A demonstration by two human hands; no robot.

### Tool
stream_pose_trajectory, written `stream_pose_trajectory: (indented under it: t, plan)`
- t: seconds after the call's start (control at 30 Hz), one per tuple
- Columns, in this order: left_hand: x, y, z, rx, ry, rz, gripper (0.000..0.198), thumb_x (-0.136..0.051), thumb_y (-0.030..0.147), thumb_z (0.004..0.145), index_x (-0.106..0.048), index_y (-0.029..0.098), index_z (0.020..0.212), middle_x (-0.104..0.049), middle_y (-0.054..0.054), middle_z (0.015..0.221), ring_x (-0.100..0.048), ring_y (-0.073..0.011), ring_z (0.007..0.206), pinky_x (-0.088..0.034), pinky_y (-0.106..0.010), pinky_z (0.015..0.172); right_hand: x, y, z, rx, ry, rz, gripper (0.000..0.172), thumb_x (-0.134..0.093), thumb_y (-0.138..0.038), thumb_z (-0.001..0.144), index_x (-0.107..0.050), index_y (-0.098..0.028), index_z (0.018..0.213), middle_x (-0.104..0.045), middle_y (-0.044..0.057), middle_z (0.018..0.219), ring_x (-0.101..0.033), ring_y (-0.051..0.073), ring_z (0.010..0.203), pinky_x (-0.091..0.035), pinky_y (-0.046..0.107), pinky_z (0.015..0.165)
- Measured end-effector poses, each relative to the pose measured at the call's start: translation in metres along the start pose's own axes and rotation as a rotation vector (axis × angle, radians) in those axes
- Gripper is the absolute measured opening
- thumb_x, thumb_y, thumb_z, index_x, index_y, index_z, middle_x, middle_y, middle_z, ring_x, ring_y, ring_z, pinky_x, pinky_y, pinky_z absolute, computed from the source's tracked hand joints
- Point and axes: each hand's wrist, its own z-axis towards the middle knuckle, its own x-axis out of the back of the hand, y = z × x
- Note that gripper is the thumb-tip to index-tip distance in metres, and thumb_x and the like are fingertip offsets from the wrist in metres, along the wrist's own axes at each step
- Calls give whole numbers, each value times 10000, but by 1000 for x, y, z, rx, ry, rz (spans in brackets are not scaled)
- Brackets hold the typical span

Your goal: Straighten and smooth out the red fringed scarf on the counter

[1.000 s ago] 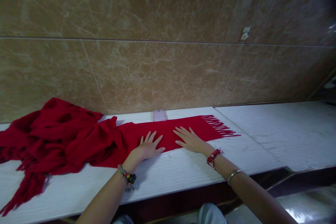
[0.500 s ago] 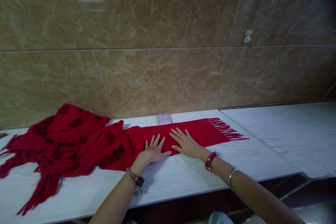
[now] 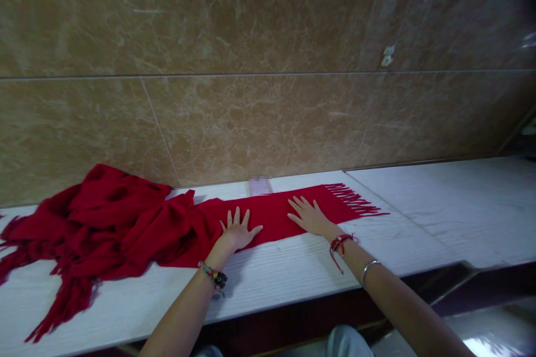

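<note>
A red fringed scarf (image 3: 272, 209) lies along a white wood-grain counter. Its right part is spread flat, with the fringe pointing right, while the left part is bunched in a crumpled heap. My left hand (image 3: 237, 230) rests palm down on the flat part beside the folds, fingers spread. Farther right, my right hand (image 3: 309, 216) also lies flat on the scarf, fingers apart, not far from the fringed end. Neither hand grips the cloth.
The white counter (image 3: 419, 206) runs along a brown marbled tile wall (image 3: 251, 122). A small pale blurred patch (image 3: 260, 186) sits at the wall behind the scarf. A white fixture (image 3: 387, 56) is on the wall. The counter's front edge lies close to my forearms.
My hands have moved apart over the scarf: the left a little to the left, the right toward the fringed end. The camera view has shifted slightly.
</note>
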Motion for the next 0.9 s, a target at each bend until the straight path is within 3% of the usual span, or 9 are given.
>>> stream_pose_trajectory:
  t: [0.13, 0.23, 0.37, 0.5, 0.6, 0.73, 0.9]
  plan:
    - [-2, 0, 4, 26, 127, -27, 743, -144, 659, 780, -156, 217, 1378, -31, -113, 1451, -9, -369, 1300, -120, -650, 950, -4, 12, 2, -36, -90, -6, 589, -257, -550, 849, -297, -227, 1340, -238, 87, 1415, -172, 306, 1290, -149, 600, 976]
    - [-2, 1, 6, 61, 80, -28, 737, -176, 657, 778, -163, 226, 1376, -49, -119, 1449, -11, -381, 1297, -120, -677, 926, 3, 12, 11, -89, -105, 31, 610, -249, -564, 844, -282, -218, 1345, -210, 90, 1423, -156, 308, 1294, -146, 619, 965]
    - [-1, 1, 8, 80, 52, -13, 781, -208, 679, 752, -149, 216, 1378, -31, -124, 1449, 5, -383, 1296, -110, -682, 922, 12, 12, 30, -89, -21, 23, 593, -248, -527, 860, -229, -214, 1363, -156, 84, 1439, -100, 301, 1306, -115, 622, 970]
    - [3, -5, 11, -26, 81, 24, 813, -225, 679, 744, -141, 181, 1380, 8, -116, 1448, 16, -339, 1307, -89, -610, 985, 8, 15, 43, -29, -119, 36, 572, -227, -521, 866, -248, -228, 1357, -195, 77, 1430, -129, 302, 1301, -124, 617, 971]
    - [6, -8, 12, -28, 14, 18, 809, -233, 688, 735, -120, 216, 1382, 5, -91, 1450, 13, -353, 1303, -101, -640, 962, 0, 21, 44, -8, -144, 22, 548, -201, -505, 874, -263, -242, 1350, -227, 67, 1422, -171, 287, 1293, -132, 603, 978]
    - [8, -6, 11, 40, -4, 15, 805, -238, 697, 727, -117, 242, 1380, 3, -83, 1453, 16, -378, 1296, -95, -668, 939, -4, 45, 41, -88, -137, -31, 535, -200, -487, 876, -256, -251, 1353, -221, 61, 1424, -188, 273, 1289, -157, 578, 985]
    - [7, -4, 10, 26, 3, 10, 812, -243, 701, 725, -125, 234, 1379, -7, -87, 1452, 29, -357, 1302, -72, -653, 955, 1, 95, 31, -223, -123, -128, 524, -232, -431, 883, -267, -195, 1350, -229, 89, 1419, -191, 246, 1293, -185, 527, 1002]
